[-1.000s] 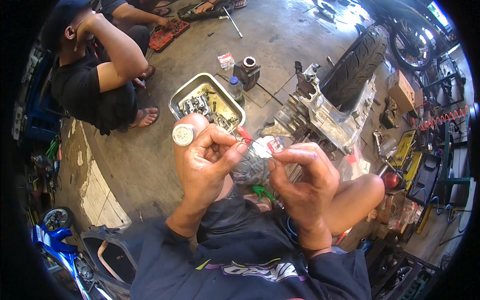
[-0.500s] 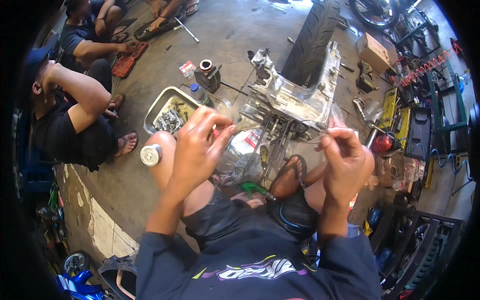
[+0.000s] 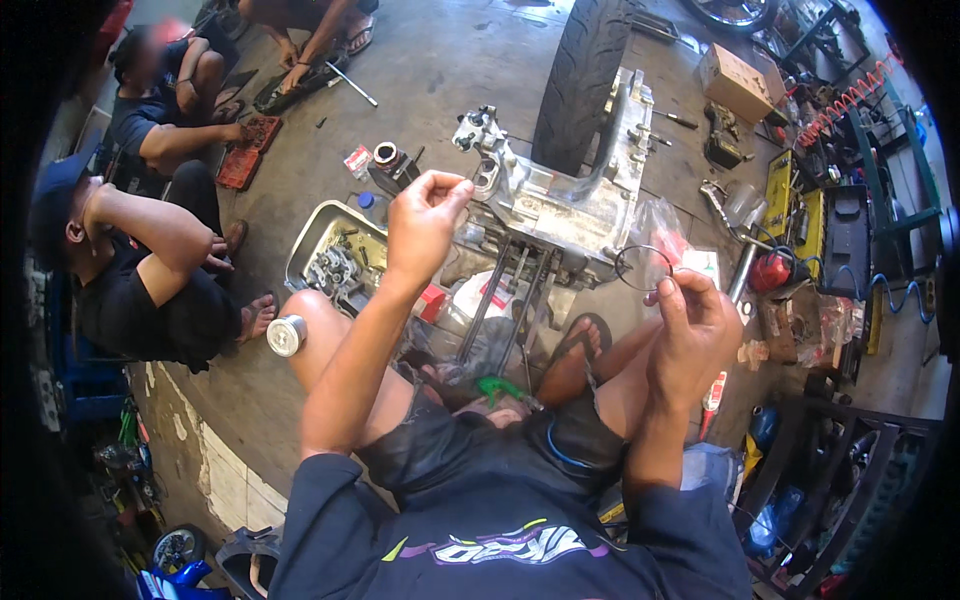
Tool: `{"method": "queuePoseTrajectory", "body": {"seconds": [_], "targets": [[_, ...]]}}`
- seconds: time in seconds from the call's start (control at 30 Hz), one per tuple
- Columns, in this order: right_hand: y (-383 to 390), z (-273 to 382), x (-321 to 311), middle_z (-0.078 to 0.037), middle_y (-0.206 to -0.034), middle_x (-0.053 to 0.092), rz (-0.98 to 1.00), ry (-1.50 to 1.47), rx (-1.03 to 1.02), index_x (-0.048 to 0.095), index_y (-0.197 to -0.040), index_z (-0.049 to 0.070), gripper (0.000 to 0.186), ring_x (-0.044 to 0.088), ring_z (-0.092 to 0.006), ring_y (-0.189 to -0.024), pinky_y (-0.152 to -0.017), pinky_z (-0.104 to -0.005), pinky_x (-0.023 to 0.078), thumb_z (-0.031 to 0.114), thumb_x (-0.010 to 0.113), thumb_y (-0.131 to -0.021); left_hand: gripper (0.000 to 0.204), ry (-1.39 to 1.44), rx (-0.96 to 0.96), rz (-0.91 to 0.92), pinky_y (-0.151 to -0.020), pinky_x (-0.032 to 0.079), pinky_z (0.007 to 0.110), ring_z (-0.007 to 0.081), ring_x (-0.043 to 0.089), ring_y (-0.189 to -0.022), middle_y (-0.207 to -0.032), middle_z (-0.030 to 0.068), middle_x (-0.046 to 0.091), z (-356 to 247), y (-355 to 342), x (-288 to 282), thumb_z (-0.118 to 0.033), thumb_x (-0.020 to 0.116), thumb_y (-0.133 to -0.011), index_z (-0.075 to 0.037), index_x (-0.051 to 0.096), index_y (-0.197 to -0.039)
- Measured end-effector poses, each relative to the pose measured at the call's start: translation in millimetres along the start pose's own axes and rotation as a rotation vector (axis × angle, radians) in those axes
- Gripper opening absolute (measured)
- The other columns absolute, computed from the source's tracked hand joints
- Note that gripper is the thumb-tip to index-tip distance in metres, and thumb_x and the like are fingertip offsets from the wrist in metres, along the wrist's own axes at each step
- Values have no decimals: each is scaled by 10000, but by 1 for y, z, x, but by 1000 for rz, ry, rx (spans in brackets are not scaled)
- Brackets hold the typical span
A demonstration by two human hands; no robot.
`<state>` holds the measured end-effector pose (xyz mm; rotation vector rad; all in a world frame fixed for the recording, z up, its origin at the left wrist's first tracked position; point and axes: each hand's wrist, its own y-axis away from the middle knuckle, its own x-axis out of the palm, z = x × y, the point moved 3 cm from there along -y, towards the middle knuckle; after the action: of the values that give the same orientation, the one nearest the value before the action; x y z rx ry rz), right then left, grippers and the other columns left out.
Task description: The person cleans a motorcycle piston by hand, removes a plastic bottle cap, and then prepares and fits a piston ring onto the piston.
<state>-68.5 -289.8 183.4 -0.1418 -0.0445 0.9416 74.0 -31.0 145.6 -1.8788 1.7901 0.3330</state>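
My right hand (image 3: 695, 330) pinches a thin dark piston ring (image 3: 640, 247) between thumb and fingers, holding it up in front of the engine. My left hand (image 3: 423, 228) is raised, thumb and fingertips pressed together; whatever they hold, if anything, is too small to make out. On my left knee stands a silver piston (image 3: 287, 336). Ahead lies a metal engine case (image 3: 570, 215) with long studs (image 3: 485, 315) pointing toward me and a tyre (image 3: 583, 90) behind it. A green-handled tool (image 3: 498, 385) sits between my legs.
A tray (image 3: 298, 245) of metal parts is left of the engine, near a dark cylinder part (image 3: 392, 165). Several people crouch at the left, one by a red tool case (image 3: 248, 152). At right are a cardboard box (image 3: 738, 82), a yellow toolbox (image 3: 780, 205) and plastic packaging.
My left hand has risen away from me toward the engine. The ring in my right hand now shows clearly, its loop turned to face me. The view has shifted slightly.
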Motion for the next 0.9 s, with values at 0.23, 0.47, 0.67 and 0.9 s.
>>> {"method": "queuePoseTrajectory", "body": {"seconds": [0.23, 0.47, 0.67, 0.9], "targets": [[-3, -6, -1, -63, -726, 648, -15, 1, 25, 692, -888, -24, 137, 608, -139, -692, -670, -263, 455, 102, 713, -836, 180, 672, -338, 42, -581, 367, 178, 31, 462, -642, -835, -20, 619, 29, -33, -4, -173, 700, -917, -35, 658, -1026], [-2, -3, 1, -68, -706, 653, -35, 51, 29, 696, -881, -26, 166, 611, -138, -689, -669, -265, 453, 131, 721, -833, 103, 716, -424, 68, -541, 337, 189, 28, 462, -624, -800, -31, 608, 71, -44, 4, -153, 679, -926, -69, 651, -980], [-2, -15, -2, -28, -890, 650, 73, -32, 148, 645, -1018, 25, 152, 614, -103, -777, -731, -247, 515, 26, 707, -879, 118, 752, -414, 44, -538, 340, 195, 42, 461, -605, -783, -30, 593, 84, -41, 7, -149, 676, -924, -57, 645, -991], [-3, -21, -2, -27, -878, 652, 84, -66, 103, 644, -1012, 23, 147, 612, -102, -780, -727, -247, 512, 17, 705, -878, 219, 468, -75, 38, -697, 475, 238, 71, 545, -762, -1008, 39, 586, 59, -31, -23, -36, 558, -944, -1, 582, -1158]]}}
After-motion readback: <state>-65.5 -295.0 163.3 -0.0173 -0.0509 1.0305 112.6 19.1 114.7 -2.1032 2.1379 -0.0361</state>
